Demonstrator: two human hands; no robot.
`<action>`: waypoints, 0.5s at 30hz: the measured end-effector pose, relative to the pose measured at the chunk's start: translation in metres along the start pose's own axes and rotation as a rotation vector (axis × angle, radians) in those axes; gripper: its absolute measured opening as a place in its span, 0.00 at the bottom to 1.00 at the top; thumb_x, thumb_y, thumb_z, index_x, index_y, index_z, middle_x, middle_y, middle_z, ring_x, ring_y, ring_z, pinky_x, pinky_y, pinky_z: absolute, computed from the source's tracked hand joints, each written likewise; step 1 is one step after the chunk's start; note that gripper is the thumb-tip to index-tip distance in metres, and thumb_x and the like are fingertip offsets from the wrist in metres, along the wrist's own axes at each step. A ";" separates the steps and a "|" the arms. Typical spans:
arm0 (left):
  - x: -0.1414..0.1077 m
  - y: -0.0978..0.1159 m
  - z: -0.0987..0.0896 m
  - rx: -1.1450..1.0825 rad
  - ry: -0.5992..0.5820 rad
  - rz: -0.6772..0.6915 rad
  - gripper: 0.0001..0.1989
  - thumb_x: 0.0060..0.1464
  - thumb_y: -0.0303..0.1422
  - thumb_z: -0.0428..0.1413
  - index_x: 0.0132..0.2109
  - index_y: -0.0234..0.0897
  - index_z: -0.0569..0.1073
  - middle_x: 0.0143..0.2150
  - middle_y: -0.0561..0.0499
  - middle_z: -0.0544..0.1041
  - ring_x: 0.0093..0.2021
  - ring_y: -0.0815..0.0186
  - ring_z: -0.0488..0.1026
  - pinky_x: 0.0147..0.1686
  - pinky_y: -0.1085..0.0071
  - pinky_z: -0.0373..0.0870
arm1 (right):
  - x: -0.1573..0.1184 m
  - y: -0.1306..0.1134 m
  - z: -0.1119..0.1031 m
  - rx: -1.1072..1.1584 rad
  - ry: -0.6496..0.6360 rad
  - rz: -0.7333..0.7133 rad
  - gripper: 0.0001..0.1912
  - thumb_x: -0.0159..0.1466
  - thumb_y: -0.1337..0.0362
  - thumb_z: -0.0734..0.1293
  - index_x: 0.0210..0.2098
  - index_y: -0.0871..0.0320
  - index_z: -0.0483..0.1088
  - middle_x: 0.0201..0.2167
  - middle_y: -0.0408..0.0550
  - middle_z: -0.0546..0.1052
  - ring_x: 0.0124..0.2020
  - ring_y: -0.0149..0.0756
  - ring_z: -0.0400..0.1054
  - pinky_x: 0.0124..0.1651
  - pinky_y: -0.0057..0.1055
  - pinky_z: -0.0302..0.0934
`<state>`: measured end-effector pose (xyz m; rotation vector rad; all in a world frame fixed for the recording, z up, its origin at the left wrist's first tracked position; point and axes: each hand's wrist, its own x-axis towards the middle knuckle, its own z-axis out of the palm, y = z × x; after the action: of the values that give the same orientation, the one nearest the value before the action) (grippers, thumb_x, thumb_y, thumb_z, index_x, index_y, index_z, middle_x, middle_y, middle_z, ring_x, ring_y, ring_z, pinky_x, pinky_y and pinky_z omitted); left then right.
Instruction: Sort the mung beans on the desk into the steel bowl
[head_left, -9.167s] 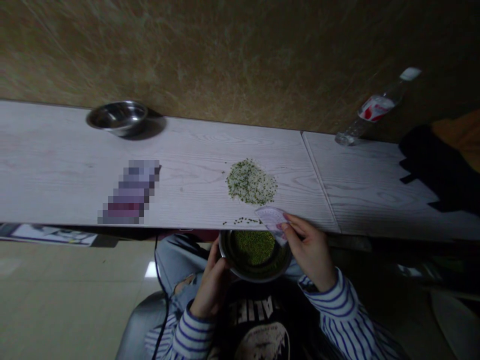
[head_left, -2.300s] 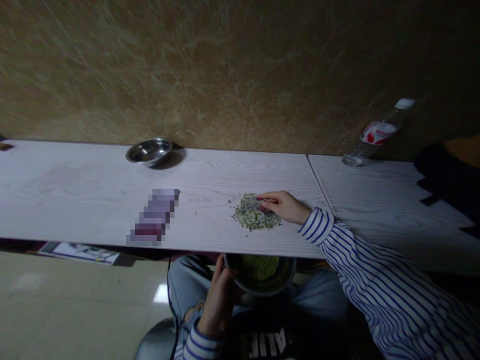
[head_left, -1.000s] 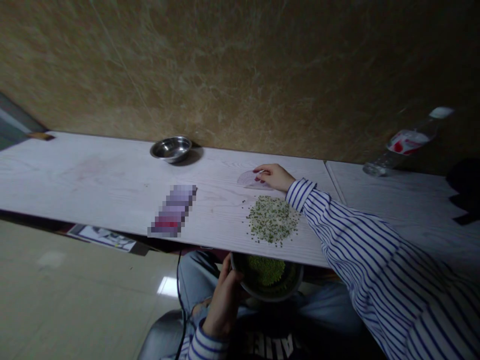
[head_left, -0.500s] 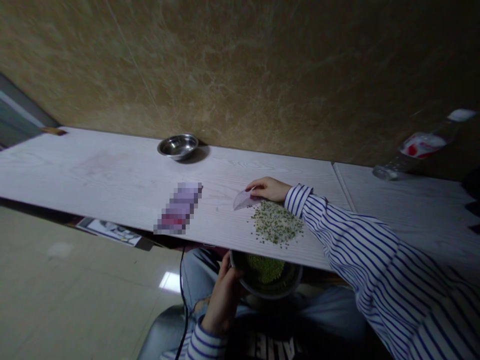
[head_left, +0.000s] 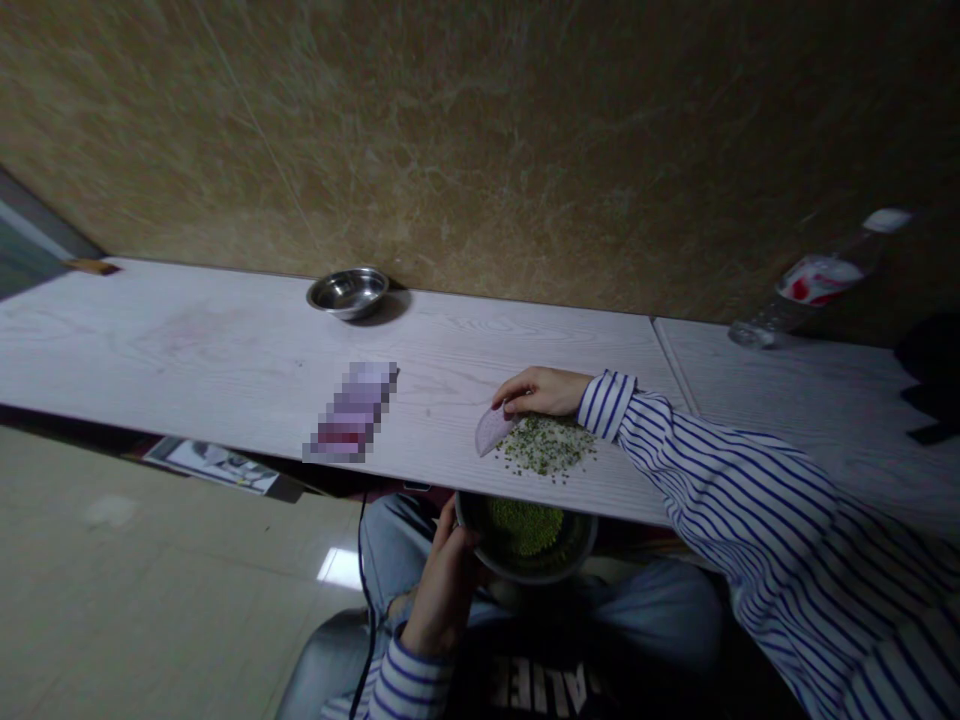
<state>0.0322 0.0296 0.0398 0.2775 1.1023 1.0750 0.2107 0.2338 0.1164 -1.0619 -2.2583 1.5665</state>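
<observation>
My right hand point(head_left: 544, 391) is closed on a thin, pale, half-round scraper point(head_left: 493, 431). The scraper stands tilted on the tabletop, its lower edge at the left side of a pile of white grains mixed with green beans point(head_left: 553, 446). My fingers and palm hang over the back of this pile. Below the table's front edge, my left hand point(head_left: 448, 580) grips the left rim of a metal bowl point(head_left: 536, 578). Many green beans point(head_left: 525, 525), which look like mung beans, lie in the bowl. The table edge hides the bowl's far rim.
An empty steel bowl point(head_left: 347, 294) stands near the wall. Left of the pile lies a blurred-out flat object point(head_left: 351, 412). A clear plastic bottle point(head_left: 814, 280) with a white cap stands at the right, by a dark object point(head_left: 934, 375). A seam crosses the white table point(head_left: 187, 340).
My right hand has moved nearer the table's front edge with the scraper, which now stands against the pile's left side. The pile is more bunched. My left hand still holds the bowl.
</observation>
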 end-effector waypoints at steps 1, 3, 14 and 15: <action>0.000 0.000 0.000 0.002 0.000 -0.001 0.33 0.43 0.29 0.55 0.60 0.46 0.65 0.50 0.49 0.74 0.46 0.57 0.71 0.35 0.67 0.70 | -0.003 0.000 0.000 0.012 0.001 -0.002 0.10 0.58 0.72 0.67 0.39 0.59 0.78 0.28 0.44 0.80 0.32 0.31 0.73 0.40 0.30 0.65; 0.000 0.000 0.000 0.004 0.002 -0.001 0.34 0.43 0.29 0.55 0.60 0.46 0.65 0.49 0.49 0.74 0.46 0.57 0.71 0.35 0.67 0.71 | -0.008 0.001 -0.002 0.023 -0.008 -0.002 0.10 0.58 0.72 0.68 0.37 0.58 0.78 0.28 0.44 0.80 0.32 0.31 0.73 0.40 0.29 0.65; 0.000 0.000 0.003 -0.006 -0.008 0.006 0.32 0.42 0.30 0.56 0.58 0.46 0.67 0.49 0.49 0.75 0.46 0.57 0.72 0.36 0.67 0.71 | -0.055 -0.008 -0.004 -0.171 0.160 -0.017 0.13 0.62 0.69 0.65 0.44 0.58 0.77 0.36 0.47 0.82 0.39 0.33 0.75 0.46 0.32 0.66; 0.000 0.000 0.003 -0.002 -0.009 0.008 0.31 0.42 0.30 0.56 0.57 0.46 0.67 0.49 0.49 0.75 0.46 0.57 0.72 0.36 0.67 0.71 | -0.061 -0.008 0.000 -0.215 0.224 -0.013 0.13 0.62 0.68 0.66 0.45 0.58 0.77 0.38 0.48 0.82 0.40 0.34 0.75 0.47 0.32 0.66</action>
<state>0.0352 0.0309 0.0410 0.2855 1.0928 1.0813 0.2514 0.1922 0.1380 -1.2055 -2.3085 1.1521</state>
